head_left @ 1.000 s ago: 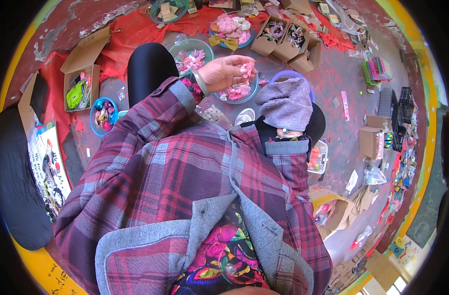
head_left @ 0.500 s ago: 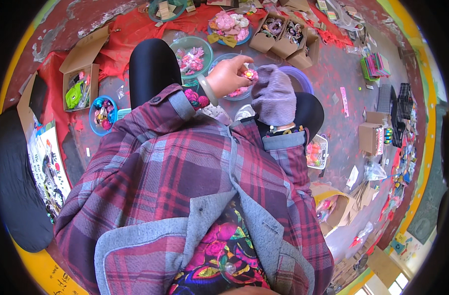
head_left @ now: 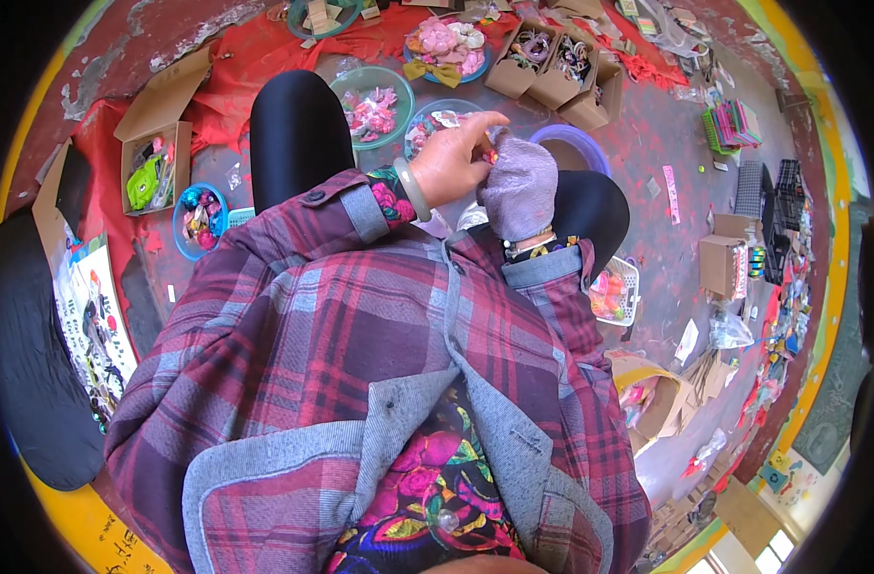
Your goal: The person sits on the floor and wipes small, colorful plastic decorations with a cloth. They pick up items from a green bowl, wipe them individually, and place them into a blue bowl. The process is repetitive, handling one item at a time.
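Red sheeting (head_left: pixel 255 62) spreads across the upper left of the frame — an open cardboard box (head_left: pixel 159 96) stands beside it, holding a lime-green object (head_left: pixel 144 184). A green basket (head_left: pixel 712 138) sits upper right; a white basket (head_left: pixel 634 289) right of centre.

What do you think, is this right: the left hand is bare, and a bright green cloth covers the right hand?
Not quite: the cloth over the right hand is greyish purple, as the head view shows. The left hand is indeed bare.
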`<move>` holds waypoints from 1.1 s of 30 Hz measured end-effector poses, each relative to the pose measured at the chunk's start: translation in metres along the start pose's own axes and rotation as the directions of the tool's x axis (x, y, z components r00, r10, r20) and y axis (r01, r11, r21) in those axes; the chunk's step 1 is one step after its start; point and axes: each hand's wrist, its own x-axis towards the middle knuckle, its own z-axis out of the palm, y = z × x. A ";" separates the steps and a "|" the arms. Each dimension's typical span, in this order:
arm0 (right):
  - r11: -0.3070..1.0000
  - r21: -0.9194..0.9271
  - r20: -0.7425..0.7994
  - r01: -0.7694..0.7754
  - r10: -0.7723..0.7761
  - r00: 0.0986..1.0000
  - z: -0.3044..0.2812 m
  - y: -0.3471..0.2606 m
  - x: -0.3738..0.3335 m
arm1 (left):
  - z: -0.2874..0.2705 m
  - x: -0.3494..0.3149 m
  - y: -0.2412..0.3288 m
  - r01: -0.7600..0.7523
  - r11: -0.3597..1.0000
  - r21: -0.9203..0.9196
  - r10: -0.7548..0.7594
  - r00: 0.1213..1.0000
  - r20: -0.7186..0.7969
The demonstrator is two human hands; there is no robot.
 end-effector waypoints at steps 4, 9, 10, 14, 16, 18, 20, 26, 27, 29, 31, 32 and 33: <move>0.999 0.045 -0.014 0.020 -0.020 1.000 -0.002 0.007 -0.001 | 0.002 0.001 -0.006 0.005 0.992 -0.123 -0.004 1.000 0.010; 0.958 -0.284 -0.066 0.039 -0.060 0.996 -0.021 0.020 -0.007 | -0.006 0.012 -0.029 0.205 0.968 -0.143 -0.219 0.972 -0.089; 0.969 -0.244 -0.159 -0.042 0.003 0.987 -0.031 0.017 -0.007 | -0.008 0.014 -0.039 0.228 0.969 -0.099 -0.237 0.968 -0.088; 0.986 0.103 -0.313 -0.131 0.157 0.937 -0.021 0.029 -0.014 | -0.012 0.034 -0.093 0.289 0.956 0.049 -0.286 0.956 -0.069; 0.987 0.130 -0.309 -0.098 0.134 0.942 -0.018 0.028 -0.014 | -0.012 0.043 -0.119 0.317 0.944 0.095 -0.314 0.948 -0.046; 0.990 0.121 -0.304 -0.078 0.112 0.946 -0.021 0.024 -0.015 | -0.012 0.048 -0.131 0.341 0.925 0.166 -0.338 0.940 -0.047; 0.994 0.103 -0.294 -0.044 0.073 0.953 -0.023 0.023 -0.012 | -0.020 0.049 -0.125 0.361 0.925 0.120 -0.361 0.932 -0.021; 0.997 0.010 -0.119 0.071 -0.069 0.991 -0.023 0.015 0.010 | -0.035 0.033 -0.048 0.394 0.785 -0.478 -0.324 0.919 0.225; 0.996 -0.006 -0.061 0.088 -0.088 0.994 -0.024 0.012 0.017 | -0.031 0.031 -0.044 0.339 0.777 -0.530 -0.253 0.940 0.230; 0.985 0.133 -0.051 0.110 -0.104 0.993 -0.024 -0.002 0.035 | -0.028 0.031 -0.035 0.186 0.828 -0.529 -0.111 0.979 0.171; 0.941 0.273 0.026 0.199 -0.213 0.977 -0.036 -0.013 0.053 | -0.038 0.033 -0.026 0.170 0.825 -0.539 -0.076 0.978 0.193; 0.908 0.299 0.021 0.294 -0.314 0.949 -0.038 -0.012 0.061 | -0.043 0.035 -0.022 0.164 0.822 -0.545 -0.055 0.976 0.209; 0.864 0.324 0.013 0.386 -0.412 0.911 -0.037 -0.008 0.070 | -0.052 0.036 -0.019 0.218 0.797 -0.564 -0.131 0.973 0.190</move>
